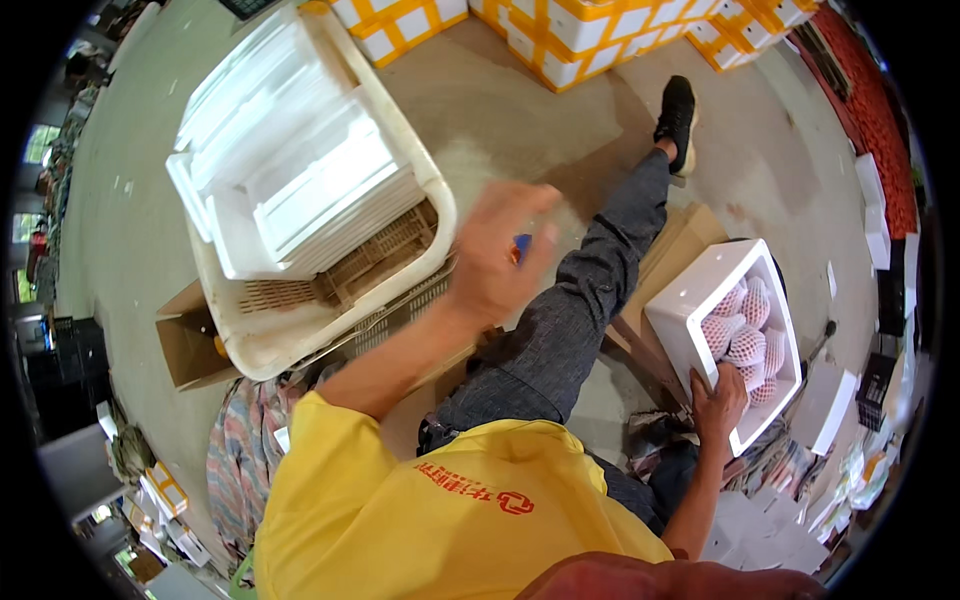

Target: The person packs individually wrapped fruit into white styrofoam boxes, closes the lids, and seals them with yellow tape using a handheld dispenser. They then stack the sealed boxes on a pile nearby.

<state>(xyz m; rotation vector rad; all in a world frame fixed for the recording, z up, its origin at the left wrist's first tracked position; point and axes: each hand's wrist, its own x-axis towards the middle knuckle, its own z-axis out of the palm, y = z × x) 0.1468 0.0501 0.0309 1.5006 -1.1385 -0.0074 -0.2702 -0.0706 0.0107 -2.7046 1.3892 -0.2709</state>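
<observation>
My right hand (718, 401) grips the near side wall of a white foam box (675, 307), fingers over its rim. Inside the tilted box lie several fruit-like rounds in red-and-white foam netting (746, 345). My left hand (499, 255) is blurred in mid-air above my outstretched leg, fingers and thumb curved apart. A small blue and orange thing (520, 247) shows between thumb and palm; whether the hand holds it cannot be told. Left of that hand, a large off-white plastic crate (442, 202) carries stacked white foam trays or lids (337, 195).
White foam boxes bound with yellow tape (562, 45) stand at the far side. Flattened cardboard (675, 240) lies beside my leg, and an open carton (187, 337) sits left of the crate. Striped cloth (251, 450) lies near my left side. Red material (862, 112) covers the far right.
</observation>
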